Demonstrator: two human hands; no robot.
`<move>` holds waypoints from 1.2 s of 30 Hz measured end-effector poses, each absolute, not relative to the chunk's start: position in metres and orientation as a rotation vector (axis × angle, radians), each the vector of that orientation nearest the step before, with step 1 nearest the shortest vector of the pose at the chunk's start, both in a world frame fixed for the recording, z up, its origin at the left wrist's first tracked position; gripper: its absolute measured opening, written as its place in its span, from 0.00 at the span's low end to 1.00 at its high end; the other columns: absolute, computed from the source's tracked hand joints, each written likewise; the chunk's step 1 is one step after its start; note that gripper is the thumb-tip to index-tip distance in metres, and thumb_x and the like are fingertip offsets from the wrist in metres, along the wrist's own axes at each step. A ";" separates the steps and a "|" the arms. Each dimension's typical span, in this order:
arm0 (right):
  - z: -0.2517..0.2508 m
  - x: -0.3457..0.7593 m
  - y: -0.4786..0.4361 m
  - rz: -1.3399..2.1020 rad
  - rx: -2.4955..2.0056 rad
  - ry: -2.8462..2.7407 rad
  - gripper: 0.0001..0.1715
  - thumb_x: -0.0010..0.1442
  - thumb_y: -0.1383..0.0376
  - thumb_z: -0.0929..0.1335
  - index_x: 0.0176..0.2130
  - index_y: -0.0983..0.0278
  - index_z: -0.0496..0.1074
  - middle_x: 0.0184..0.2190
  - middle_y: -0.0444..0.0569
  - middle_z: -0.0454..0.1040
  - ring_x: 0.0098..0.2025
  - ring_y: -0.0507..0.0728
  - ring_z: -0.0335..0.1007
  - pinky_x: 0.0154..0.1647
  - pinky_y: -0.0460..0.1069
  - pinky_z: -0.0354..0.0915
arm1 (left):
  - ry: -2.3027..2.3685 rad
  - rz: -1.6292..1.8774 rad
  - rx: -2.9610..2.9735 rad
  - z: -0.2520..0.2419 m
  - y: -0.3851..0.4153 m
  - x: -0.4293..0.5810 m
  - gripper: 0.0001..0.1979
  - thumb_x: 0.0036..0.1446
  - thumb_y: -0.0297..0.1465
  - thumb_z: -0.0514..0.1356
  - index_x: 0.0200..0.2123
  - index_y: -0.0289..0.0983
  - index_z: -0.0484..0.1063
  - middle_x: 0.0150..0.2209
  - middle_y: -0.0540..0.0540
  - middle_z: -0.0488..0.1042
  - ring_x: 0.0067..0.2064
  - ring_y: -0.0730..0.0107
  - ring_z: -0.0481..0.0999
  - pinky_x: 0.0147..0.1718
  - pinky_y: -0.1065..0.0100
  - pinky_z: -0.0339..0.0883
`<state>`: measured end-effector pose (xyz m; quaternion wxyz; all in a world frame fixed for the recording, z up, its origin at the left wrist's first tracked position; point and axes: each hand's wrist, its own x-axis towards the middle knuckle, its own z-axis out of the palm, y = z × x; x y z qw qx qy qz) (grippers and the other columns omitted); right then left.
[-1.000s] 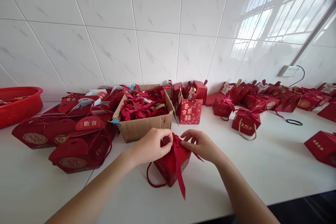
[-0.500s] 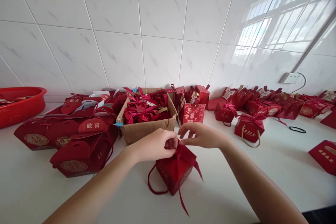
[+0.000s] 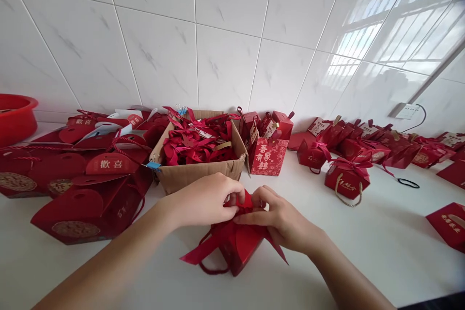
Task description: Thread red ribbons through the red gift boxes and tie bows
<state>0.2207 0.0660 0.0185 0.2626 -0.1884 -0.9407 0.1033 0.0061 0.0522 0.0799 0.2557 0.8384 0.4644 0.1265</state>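
A small red gift box [image 3: 241, 247] with a dark red cord handle [image 3: 214, 270] stands on the white table in front of me. Its top is crossed by a red ribbon [image 3: 201, 249], one tail hanging to the left and another to the right. My left hand [image 3: 214, 198] pinches the ribbon at the top of the box from the left side. From the right, my right hand [image 3: 278, 215] has its fingers closed on the ribbon at the same spot. The fingers partly cover the middle of the ribbon.
Behind the box stands a cardboard box [image 3: 199, 172] heaped with red ribbons. Larger red gift boxes [image 3: 90, 213] crowd the left, near a red plastic basin [image 3: 16, 121]. More small boxes [image 3: 348, 179] spread along the right, with a black loop [image 3: 409, 183] beside them.
My right hand has closed in on the ribbon from hovering beside it. One ribbon tail that hung down the front now points left. The view has shifted slightly.
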 end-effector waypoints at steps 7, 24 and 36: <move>0.018 0.225 0.066 0.328 -0.498 -2.552 0.25 0.64 0.74 0.59 0.48 0.51 0.76 0.33 0.49 0.57 0.36 0.54 0.55 0.34 0.48 0.64 | 1.243 0.424 2.330 0.077 0.056 0.006 0.10 0.52 0.29 0.54 0.29 0.41 0.75 0.30 0.49 0.76 0.32 0.66 0.73 0.30 0.69 0.62; 0.011 0.225 0.069 0.401 -0.455 -2.490 0.28 0.61 0.78 0.60 0.46 0.50 0.76 0.33 0.47 0.56 0.37 0.53 0.56 0.35 0.46 0.66 | 1.223 0.180 2.275 0.078 0.057 0.009 0.07 0.55 0.38 0.56 0.34 0.43 0.69 0.41 0.48 0.65 0.40 0.65 0.69 0.35 0.66 0.64; 0.008 0.225 0.072 0.379 -0.452 -2.486 0.26 0.62 0.76 0.61 0.44 0.49 0.77 0.33 0.47 0.58 0.38 0.53 0.57 0.36 0.47 0.66 | 1.132 0.169 2.315 0.079 0.055 0.013 0.01 0.52 0.29 0.57 0.29 0.41 0.68 0.46 0.48 0.66 0.50 0.60 0.64 0.44 0.61 0.64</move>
